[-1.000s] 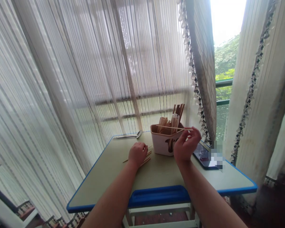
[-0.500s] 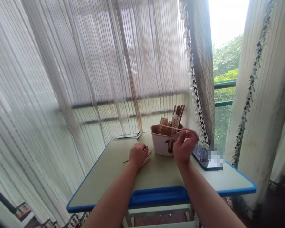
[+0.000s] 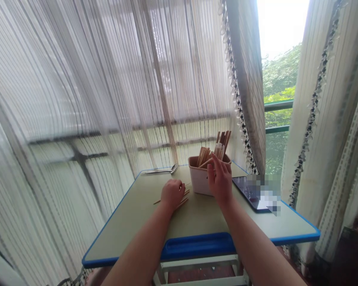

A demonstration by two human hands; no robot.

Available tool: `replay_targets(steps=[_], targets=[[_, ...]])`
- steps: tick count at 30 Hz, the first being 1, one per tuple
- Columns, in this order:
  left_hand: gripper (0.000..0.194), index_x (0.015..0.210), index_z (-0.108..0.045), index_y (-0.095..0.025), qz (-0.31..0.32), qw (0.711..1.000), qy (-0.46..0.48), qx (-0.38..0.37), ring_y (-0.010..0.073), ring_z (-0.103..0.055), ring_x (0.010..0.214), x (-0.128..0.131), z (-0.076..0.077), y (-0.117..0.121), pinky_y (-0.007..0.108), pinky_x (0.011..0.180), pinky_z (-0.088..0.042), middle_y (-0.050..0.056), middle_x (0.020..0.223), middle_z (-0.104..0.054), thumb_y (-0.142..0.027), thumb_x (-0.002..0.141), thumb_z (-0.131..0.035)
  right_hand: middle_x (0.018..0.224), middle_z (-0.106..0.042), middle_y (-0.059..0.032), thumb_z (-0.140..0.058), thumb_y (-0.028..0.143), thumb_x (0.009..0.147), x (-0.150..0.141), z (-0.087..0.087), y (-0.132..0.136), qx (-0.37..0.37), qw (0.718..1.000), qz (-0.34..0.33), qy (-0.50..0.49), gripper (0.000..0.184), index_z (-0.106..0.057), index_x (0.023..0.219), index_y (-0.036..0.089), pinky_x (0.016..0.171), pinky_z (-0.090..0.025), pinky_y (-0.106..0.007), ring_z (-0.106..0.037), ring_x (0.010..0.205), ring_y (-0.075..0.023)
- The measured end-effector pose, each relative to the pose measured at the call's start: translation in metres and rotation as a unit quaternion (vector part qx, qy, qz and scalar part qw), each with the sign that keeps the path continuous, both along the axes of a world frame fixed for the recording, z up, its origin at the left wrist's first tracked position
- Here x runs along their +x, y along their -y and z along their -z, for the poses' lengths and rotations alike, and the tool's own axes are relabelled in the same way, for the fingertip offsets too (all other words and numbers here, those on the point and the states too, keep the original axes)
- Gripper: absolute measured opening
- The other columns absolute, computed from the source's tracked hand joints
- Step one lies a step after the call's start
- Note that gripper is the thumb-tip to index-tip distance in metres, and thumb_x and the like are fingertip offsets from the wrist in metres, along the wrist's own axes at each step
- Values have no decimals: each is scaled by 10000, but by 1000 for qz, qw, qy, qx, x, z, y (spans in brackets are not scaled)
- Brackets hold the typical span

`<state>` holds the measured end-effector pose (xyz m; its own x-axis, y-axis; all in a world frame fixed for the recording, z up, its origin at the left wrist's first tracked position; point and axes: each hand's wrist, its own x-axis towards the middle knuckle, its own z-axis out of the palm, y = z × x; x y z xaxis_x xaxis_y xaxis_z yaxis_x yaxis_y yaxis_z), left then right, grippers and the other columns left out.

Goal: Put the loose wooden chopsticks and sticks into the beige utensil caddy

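Observation:
My left hand (image 3: 172, 194) rests on the table with its fingers curled over several thin wooden chopsticks (image 3: 182, 204). Their ends poke out on both sides of the hand. At the front rim of a white box with a brown inside (image 3: 199, 180), my right hand (image 3: 220, 180) has its fingers stretched upward and the thumb apart. One chopstick (image 3: 206, 162) slants down into the box beside the right fingertips; whether they touch it is unclear. Bundled light chopsticks (image 3: 203, 155) and darker, taller ones (image 3: 225, 139) stand in the box. The right hand covers the box's front right part.
A metal slotted ladle (image 3: 173, 169) lies along the far left edge of the table (image 3: 125, 226). To the right of the box is a dark tablet (image 3: 252, 194), partly blurred out. A blue tray (image 3: 198, 245) lines the table's near edge. Sheer curtains (image 3: 122, 79) hang behind.
My right hand has moved left and inward to the box, and its fingers have straightened. The chopstick it held level above the rim now tilts down into the box. The left hand stays put.

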<state>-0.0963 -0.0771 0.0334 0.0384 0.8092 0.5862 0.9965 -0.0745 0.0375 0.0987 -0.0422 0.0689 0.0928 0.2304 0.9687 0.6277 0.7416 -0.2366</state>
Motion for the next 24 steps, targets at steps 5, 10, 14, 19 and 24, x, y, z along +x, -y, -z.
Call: replay_targets(steps=[5,10,14,19,24], targets=[[233,817,-626,-176,-50,999,5,-14,209,-543,869,0,-1,1,317,760,-386,76,863,-619,-337,856,-462,1138,-619,-61,-481,294,870,-4,-1,3,-25,997,32,58,503,-400,1365,250,897,-375,-395,-492,1022,-225],[241,891,-632,-184,-91,995,6,-43,233,-536,913,0,0,0,337,776,-397,95,941,-606,-378,828,-504,1147,-617,-55,-486,345,877,-4,-1,5,-60,994,30,86,496,-411,1362,271,868,-339,-384,-468,1025,-238],[255,915,-625,-185,-95,994,7,-58,241,-535,931,-1,2,-2,346,782,-400,103,961,-601,-394,828,-508,1152,-614,-45,-501,362,870,-5,1,5,-75,992,30,93,527,-376,1378,302,877,-310,-394,-454,1031,-242],[246,920,-623,-179,-100,992,9,-77,247,-541,935,-1,3,-3,346,778,-404,105,961,-606,-379,824,-517,958,-633,-42,-510,343,850,-6,4,1,-80,990,32,114,566,-355,1391,279,868,-306,-399,-455,965,-240],[263,918,-629,-177,-100,991,8,-93,238,-543,946,0,0,0,339,788,-402,114,976,-613,-394,832,-508,877,-599,-43,-517,218,796,-7,5,-3,-94,986,74,116,625,-350,1394,292,853,-299,-404,-446,912,-235]])
